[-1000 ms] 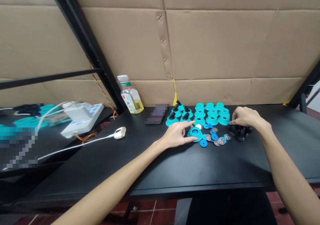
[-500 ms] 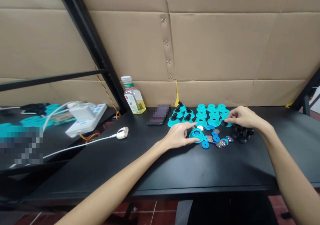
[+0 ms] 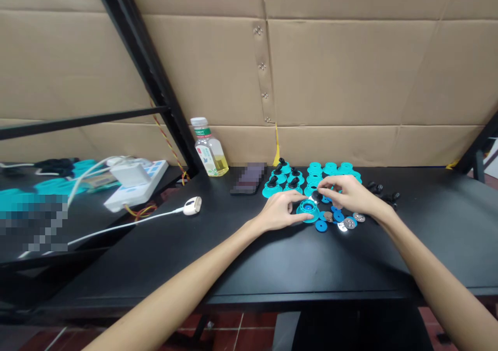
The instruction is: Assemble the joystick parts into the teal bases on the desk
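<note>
My left hand (image 3: 280,209) is closed around the near side of a turquoise flanged ring (image 3: 307,215), thumb and fingers at its rim, with a blue disc seated in its centre. Pinched in my right hand (image 3: 344,191) is a small black knob-like part (image 3: 317,195), just to the upper right of that ring. Beside the ring lie loose blue discs (image 3: 321,226) and silver metal discs (image 3: 349,223). Several more black parts (image 3: 389,200) sit to the right, partly behind my right wrist. Behind my hands, rows of turquoise rings (image 3: 314,168) are partly hidden by my right hand.
Turquoise rings with black knobs on top (image 3: 273,186) stand behind my left hand. Farther left are a phone (image 3: 248,178), a bottle of yellow liquid (image 3: 210,151) and a white cable's plug (image 3: 192,205). A power strip (image 3: 136,187) lies at the far left. Cardboard (image 3: 330,70) walls the back.
My right hand has moved left from the black parts to beside the turquoise ring, now with a black part in its fingers. My left hand keeps its hold on the ring.
</note>
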`<act>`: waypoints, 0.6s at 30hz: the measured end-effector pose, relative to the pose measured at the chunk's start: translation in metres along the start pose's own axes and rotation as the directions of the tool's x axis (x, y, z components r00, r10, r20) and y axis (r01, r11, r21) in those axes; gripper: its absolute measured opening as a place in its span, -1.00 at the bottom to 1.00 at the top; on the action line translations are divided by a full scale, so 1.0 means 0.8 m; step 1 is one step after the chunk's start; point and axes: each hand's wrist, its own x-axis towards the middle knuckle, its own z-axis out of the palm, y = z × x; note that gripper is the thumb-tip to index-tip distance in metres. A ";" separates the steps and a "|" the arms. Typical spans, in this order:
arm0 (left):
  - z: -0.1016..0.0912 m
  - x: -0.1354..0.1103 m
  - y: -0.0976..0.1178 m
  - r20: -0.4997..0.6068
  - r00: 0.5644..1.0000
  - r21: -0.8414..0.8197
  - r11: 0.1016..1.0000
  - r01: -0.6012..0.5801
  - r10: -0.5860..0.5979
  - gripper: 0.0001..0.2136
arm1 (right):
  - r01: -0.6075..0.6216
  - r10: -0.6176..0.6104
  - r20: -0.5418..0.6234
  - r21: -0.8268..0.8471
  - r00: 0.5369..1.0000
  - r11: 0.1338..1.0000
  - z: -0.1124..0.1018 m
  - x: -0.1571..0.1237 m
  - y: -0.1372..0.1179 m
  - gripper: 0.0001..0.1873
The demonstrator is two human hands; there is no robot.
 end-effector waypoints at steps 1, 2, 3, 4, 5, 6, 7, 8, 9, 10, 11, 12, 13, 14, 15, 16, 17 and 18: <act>0.000 0.000 0.000 -0.001 1.000 -0.001 1.000 -0.004 0.004 -0.51 | 0.051 -0.052 -0.016 -0.050 0.999 0.997 0.006 0.003 -0.001 -0.72; 0.001 0.000 -0.001 -0.003 1.000 -0.003 1.000 -0.005 0.005 -0.50 | 0.097 -0.100 -0.023 -0.096 0.995 0.991 0.012 0.005 -0.003 -0.73; 0.001 0.001 -0.001 -0.003 1.000 -0.003 1.000 -0.006 0.006 -0.50 | 0.134 -0.139 -0.026 -0.130 0.990 0.982 0.018 0.007 -0.005 -0.74; 0.001 0.001 -0.001 -0.003 1.000 -0.003 1.000 -0.007 0.007 -0.50 | 0.160 -0.165 -0.022 -0.152 0.986 0.975 0.022 0.009 -0.006 -0.74; 0.002 0.001 -0.002 -0.002 1.000 -0.004 1.000 -0.008 0.008 -0.50 | 0.174 -0.179 -0.015 -0.163 0.984 0.971 0.026 0.010 -0.007 -0.74; 0.002 0.001 -0.002 -0.001 1.000 -0.004 1.000 -0.010 0.010 -0.51 | 0.179 -0.183 -0.007 -0.167 0.983 0.970 0.030 0.011 -0.009 -0.73; 0.002 0.002 -0.002 0.001 1.000 -0.004 1.000 -0.012 0.012 -0.51 | 0.176 -0.179 -0.001 -0.168 0.984 0.970 0.033 0.011 -0.009 -0.73; 0.002 0.002 -0.002 0.005 1.000 -0.003 1.000 -0.015 0.015 -0.52 | 0.171 -0.173 0.001 -0.171 0.985 0.970 0.035 0.011 -0.010 -0.73; 0.002 0.002 -0.001 0.006 1.000 -0.004 1.000 -0.016 0.017 -0.53 | 0.165 -0.167 0.004 -0.174 0.986 0.971 0.038 0.011 -0.010 -0.73; 0.002 0.001 -0.001 0.006 1.000 -0.006 1.000 -0.018 0.018 -0.54 | 0.161 -0.163 0.008 -0.177 0.987 0.971 0.039 0.011 -0.011 -0.74; 0.002 0.001 0.000 0.005 1.000 -0.008 1.000 -0.020 0.020 -0.54 | 0.158 -0.158 0.016 -0.180 0.987 0.971 0.041 0.011 -0.011 -0.76; 0.001 0.001 0.000 0.004 1.000 -0.009 1.000 -0.022 0.022 -0.55 | 0.154 -0.152 0.027 -0.182 0.988 0.971 0.041 0.011 -0.011 -0.78; 0.001 0.001 0.000 0.002 1.000 -0.010 1.000 -0.023 0.023 -0.54 | 0.150 -0.145 0.039 -0.185 0.989 0.971 0.042 0.011 -0.012 -0.81; 0.001 0.001 0.001 0.000 1.000 -0.010 1.000 -0.024 0.024 -0.54 | 0.144 -0.137 0.051 -0.188 0.989 0.972 0.042 0.011 -0.013 -0.82; 0.002 0.001 0.001 0.000 1.000 -0.009 1.000 -0.024 0.024 -0.54 | 0.137 -0.128 0.059 -0.192 0.990 0.972 0.042 0.012 -0.013 -0.83; 0.002 0.001 0.000 0.002 1.000 -0.006 1.000 -0.024 0.024 -0.53 | 0.132 -0.121 0.065 -0.197 0.991 0.972 0.041 0.012 -0.014 -0.84; 0.002 0.001 0.000 0.002 1.000 -0.003 1.000 -0.022 0.022 -0.53 | 0.130 -0.118 0.070 -0.205 0.991 0.970 0.040 0.012 -0.015 -0.84; 0.002 0.001 0.000 0.005 1.000 -0.002 1.000 -0.022 0.022 -0.54 | 0.134 -0.120 0.075 -0.215 0.990 0.967 0.038 0.013 -0.016 -0.84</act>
